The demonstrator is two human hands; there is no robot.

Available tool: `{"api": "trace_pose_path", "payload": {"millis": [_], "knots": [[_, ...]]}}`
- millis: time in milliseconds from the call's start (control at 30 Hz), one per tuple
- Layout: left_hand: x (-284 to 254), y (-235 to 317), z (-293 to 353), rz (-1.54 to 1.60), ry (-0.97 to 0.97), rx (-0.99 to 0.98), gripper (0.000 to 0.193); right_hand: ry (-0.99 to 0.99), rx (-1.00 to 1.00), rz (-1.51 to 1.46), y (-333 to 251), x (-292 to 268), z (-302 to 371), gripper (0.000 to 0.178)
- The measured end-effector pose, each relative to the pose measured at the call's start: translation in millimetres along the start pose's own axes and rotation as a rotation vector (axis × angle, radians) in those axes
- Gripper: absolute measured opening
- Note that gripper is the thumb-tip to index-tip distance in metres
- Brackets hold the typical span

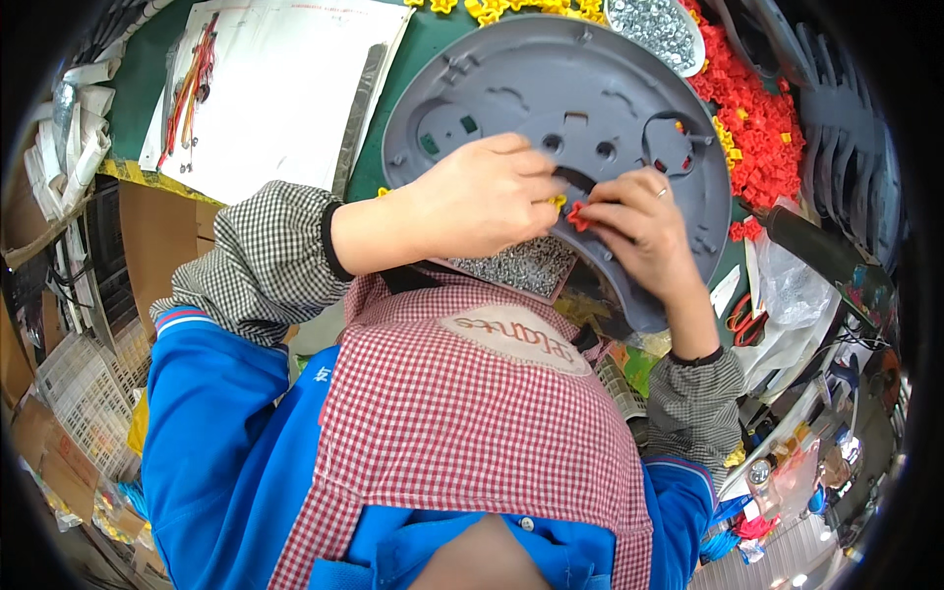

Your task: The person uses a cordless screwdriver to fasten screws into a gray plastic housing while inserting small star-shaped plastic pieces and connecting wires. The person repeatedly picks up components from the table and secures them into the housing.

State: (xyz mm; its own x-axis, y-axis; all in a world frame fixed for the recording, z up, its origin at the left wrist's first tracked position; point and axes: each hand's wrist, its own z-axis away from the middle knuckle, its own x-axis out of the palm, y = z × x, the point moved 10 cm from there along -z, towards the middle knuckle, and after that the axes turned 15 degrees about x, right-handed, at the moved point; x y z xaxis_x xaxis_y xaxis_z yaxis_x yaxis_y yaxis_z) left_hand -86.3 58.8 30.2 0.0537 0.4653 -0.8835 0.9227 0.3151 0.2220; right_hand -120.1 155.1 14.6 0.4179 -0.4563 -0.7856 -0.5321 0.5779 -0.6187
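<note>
Over the near edge of a curved dark grey plastic shell [511,74], my two hands come close together. My left hand [487,197] is closed, slightly smeared by motion, with a small yellow star-shaped plastic piece [558,201] at its fingertips. A red star-shaped plastic piece [579,217] is pinched between the thumb and fingers of my right hand [644,224]. The shell lies with its hollow, ribbed side up and has several posts and cut-outs. Below my hands, a tray of small metal screws [521,265] shows in part.
Red star pieces [757,128] are heaped at the right, with yellow ones [536,8] along the back. A white dish of metal hardware [661,34] stands behind the shell. White sheets [285,88] with wires [195,93] lie left. Red-handled scissors [744,320] and dark grey mouldings [846,138] are at right.
</note>
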Motion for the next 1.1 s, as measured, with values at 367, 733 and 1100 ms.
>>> {"api": "trace_pose_path", "payload": {"millis": [367, 733, 1100], "knots": [[43, 47, 18, 0.121, -0.175, -0.091, 0.008, -0.006, 0.040, -0.032, 1, 1, 2, 0.017], [44, 46, 17, 0.120, -0.208, -0.122, 0.010, 0.045, 0.020, -0.006, -2, 0, 3, 0.018], [43, 42, 19, 0.116, -0.159, -0.160, 0.011, 0.067, 0.306, 0.366, -40, 68, 61, 0.021]]}}
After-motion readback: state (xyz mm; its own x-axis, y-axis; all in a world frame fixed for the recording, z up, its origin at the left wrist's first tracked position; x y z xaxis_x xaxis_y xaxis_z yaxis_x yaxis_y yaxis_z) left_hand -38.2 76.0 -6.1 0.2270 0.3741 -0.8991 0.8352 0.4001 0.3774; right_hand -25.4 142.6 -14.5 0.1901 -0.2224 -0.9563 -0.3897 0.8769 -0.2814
